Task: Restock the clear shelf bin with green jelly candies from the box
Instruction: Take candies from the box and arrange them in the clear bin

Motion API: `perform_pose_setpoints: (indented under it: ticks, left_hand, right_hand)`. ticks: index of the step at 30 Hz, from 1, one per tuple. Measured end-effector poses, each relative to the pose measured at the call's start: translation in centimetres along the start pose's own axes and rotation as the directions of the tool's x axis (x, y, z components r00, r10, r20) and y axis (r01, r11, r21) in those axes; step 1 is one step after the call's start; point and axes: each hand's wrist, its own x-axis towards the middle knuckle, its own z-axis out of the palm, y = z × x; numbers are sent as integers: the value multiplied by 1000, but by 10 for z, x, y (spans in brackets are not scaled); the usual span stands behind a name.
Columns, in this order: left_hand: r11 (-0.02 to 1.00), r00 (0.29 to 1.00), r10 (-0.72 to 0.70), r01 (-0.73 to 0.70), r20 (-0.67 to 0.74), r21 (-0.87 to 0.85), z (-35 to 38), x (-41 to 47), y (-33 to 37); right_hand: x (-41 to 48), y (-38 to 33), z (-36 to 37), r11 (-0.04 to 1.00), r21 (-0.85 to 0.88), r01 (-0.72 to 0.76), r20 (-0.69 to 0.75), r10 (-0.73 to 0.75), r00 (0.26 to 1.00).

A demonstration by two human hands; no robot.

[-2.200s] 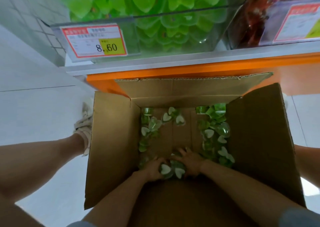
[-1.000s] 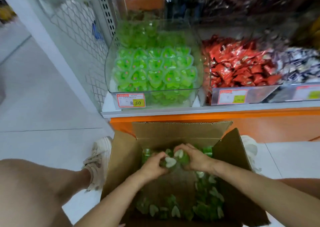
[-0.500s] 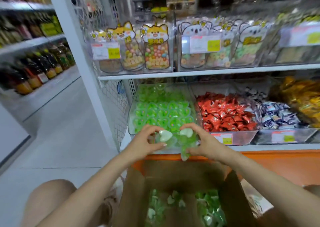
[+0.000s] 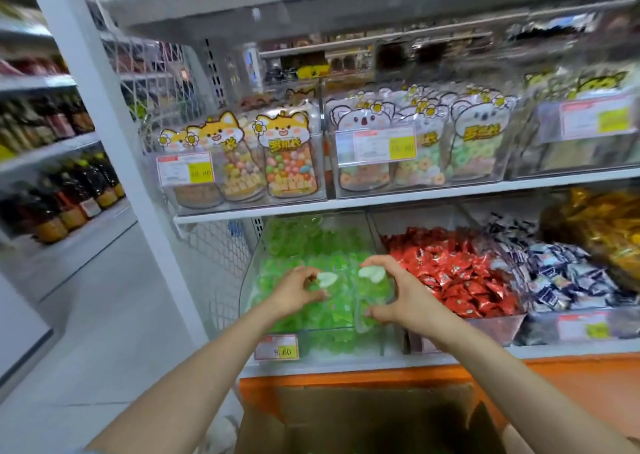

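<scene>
Your left hand (image 4: 298,292) and right hand (image 4: 398,303) have their fingers curled, cupping one clump of green jelly candies (image 4: 327,279) between them over the clear shelf bin (image 4: 322,344). The clump's long axis runs hand to hand, and two white heart lids face up. The bin looks well filled. This handful is not yet released. The box (image 4: 346,419) below is too dark inside to tell what is left.

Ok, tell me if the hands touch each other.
Apart. Head view shows a plain gap between left hand and right hand, with green jelly candies in it.
</scene>
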Motion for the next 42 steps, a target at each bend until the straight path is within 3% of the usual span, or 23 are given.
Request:
perform_pose_setpoints:
  ticks: [2,4,6,9,13,18,20,23,28,33,38,42]
  left_hand:
    - [999,995,33,-31,-97,26,-8,-10,4]
    - [989,973,116,-131,-199,-61,-19,-28,16]
    - [954,975,178,-204,-134,-218,-27,-47,31]
    - [930,988,147,-124,39,-347,-26,-62,44]
    - [919,999,41,-41,-7,-392,-23,-57,38]
    - [874,998,56,-60,-23,-482,-26,-53,28]
    - [873,994,21,-72,-110,-482,-31,-49,25]
    - [894,958,-32,-100,-286,-437,-44,-40,11]
    - [976,918,-14,-74,-397,-206,-53,-28,-19]
    - [980,938,21,-87,-347,-177,-45,-14,-24]
    - [982,971,72,-109,-227,-153,-32,-6,-19]
    - [988,984,56,-79,-167,-131,-30,-1,-21]
  right_hand:
    - [8,0,2,999,48,-11,-20,12,1000]
    - [15,-1,7,992,124,-22,-37,26,999]
    - [23,-2,16,981,195,-17,-52,27,998]
    - [31,-4,30,965,262,0,-56,15,998]
    - [37,-3,43,929,369,-6,-13,12,1000]
    - [41,-1,42,910,415,-6,23,-4,1000]
    - [44,1,36,956,287,66,-60,-51,997]
    - [49,7,24,994,-55,98,-192,-107,976]
    - [55,8,20,899,-438,15,-222,-125,967]
    - [80,7,19,888,-457,-54,-266,-79,961]
    - [113,13,14,895,-399,-198,-245,104,964]
    - [139,15,19,941,-178,-289,-216,250,944]
